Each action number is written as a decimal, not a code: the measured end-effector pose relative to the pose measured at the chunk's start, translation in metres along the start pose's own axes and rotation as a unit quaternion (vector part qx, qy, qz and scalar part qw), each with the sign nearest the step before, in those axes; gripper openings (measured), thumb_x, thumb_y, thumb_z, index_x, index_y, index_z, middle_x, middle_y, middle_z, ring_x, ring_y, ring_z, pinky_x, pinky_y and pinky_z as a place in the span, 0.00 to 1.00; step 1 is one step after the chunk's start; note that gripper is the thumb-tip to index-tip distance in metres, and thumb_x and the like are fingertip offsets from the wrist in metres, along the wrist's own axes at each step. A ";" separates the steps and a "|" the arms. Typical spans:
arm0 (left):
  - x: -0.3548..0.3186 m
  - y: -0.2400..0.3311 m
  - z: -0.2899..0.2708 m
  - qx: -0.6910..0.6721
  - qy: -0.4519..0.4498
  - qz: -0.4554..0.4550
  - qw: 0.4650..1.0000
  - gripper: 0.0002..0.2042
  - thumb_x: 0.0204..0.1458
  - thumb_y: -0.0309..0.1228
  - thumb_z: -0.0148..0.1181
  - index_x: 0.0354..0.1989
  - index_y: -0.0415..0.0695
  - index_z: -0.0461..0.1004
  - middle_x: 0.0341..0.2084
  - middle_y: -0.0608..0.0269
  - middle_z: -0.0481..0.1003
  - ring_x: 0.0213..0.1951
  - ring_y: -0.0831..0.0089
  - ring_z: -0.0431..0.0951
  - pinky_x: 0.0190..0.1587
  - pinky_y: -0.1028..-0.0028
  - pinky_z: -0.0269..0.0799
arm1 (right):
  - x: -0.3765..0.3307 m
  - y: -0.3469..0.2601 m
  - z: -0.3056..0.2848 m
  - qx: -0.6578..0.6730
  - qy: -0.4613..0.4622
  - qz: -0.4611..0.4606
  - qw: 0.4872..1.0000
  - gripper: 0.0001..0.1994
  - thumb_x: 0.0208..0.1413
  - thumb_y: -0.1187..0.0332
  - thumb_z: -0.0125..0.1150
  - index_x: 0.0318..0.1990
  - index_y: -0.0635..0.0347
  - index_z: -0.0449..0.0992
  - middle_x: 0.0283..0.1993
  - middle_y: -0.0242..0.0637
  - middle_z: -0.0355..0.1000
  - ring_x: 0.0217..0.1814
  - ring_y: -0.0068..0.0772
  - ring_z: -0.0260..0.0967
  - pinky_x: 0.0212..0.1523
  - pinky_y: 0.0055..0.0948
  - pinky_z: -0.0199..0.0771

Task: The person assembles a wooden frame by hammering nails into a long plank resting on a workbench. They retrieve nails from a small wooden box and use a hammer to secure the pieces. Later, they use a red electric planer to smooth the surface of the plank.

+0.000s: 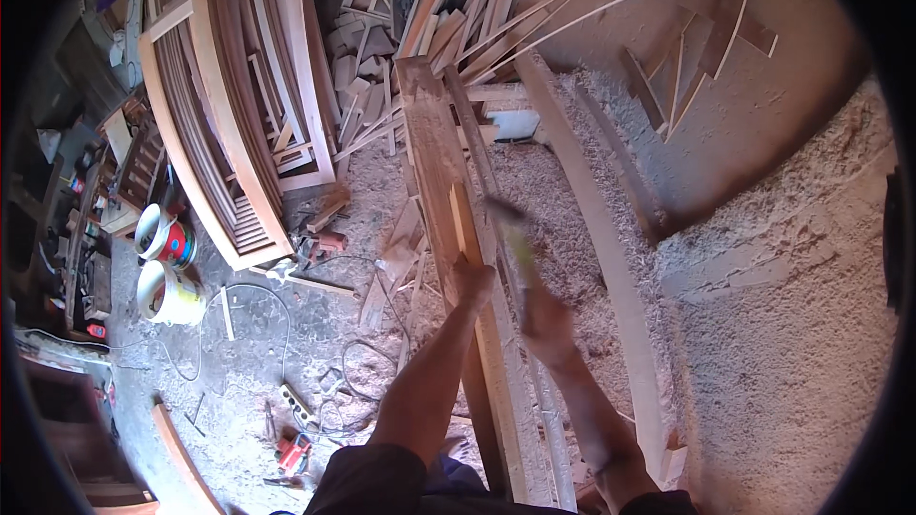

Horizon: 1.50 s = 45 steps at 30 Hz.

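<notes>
A long, heavy wooden plank (429, 143) runs away from me down the middle of the head view. On top of it lies a narrow, lighter wooden strip (462, 215). My left hand (472, 281) is closed round this strip, pressing it against the plank. Just to the right, my right hand (546, 318) is wrapped round the handle of a hammer (521, 253). The handle looks yellow-green and is smeared by motion. Its dark head hangs beside the plank's right side, apart from the strip.
Wooden frames (210, 105) lean at the far left, beside heaped offcuts (372, 95). Two buckets (170, 294) stand left. A cable (286, 315), a power strip (298, 402) and a red power tool (293, 455) lie on the floor. Sawdust (801, 324) covers the right.
</notes>
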<state>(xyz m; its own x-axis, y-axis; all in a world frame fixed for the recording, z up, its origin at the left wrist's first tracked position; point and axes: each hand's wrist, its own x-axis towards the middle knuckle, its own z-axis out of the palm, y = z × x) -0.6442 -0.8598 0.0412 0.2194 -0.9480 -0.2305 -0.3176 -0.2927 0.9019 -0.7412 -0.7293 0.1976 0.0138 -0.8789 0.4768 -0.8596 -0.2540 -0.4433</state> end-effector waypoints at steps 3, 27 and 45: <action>-0.009 -0.014 0.003 -0.007 -0.016 0.037 0.999 0.17 0.39 0.25 0.59 0.41 0.36 0.78 0.31 0.50 0.81 0.37 0.58 0.83 0.40 0.65 0.76 | 0.007 0.032 0.022 -0.054 -0.141 0.051 0.987 0.30 0.62 0.68 0.55 0.71 0.52 0.55 0.20 0.45 0.68 0.17 0.45 0.68 0.19 0.43 0.70; -0.194 -0.081 -0.094 -0.046 -0.219 0.138 0.965 0.44 0.56 0.47 0.57 0.71 0.34 0.41 0.60 0.26 0.62 0.62 0.40 0.65 0.62 0.56 0.63 | -0.292 -0.130 -0.059 -0.066 -0.217 0.333 0.915 0.44 0.39 0.42 0.73 0.63 0.55 0.68 0.35 0.57 0.73 0.36 0.61 0.75 0.34 0.52 0.75; -0.437 -0.271 -0.480 0.118 0.024 -0.142 0.983 0.25 0.58 0.41 0.53 0.59 0.36 0.70 0.47 0.39 0.77 0.49 0.49 0.79 0.50 0.59 0.75 | -0.256 -0.102 -0.037 -0.115 -0.265 0.266 0.920 0.37 0.45 0.43 0.68 0.61 0.53 0.70 0.41 0.54 0.79 0.45 0.57 0.77 0.45 0.48 0.77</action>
<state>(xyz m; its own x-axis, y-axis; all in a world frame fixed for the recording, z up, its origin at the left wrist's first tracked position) -0.2115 -0.3064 0.0728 0.3703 -0.8193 -0.4378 -0.4412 -0.5699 0.6933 -0.6764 -0.4638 0.1491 -0.2448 -0.9430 -0.2253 -0.9016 0.3069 -0.3047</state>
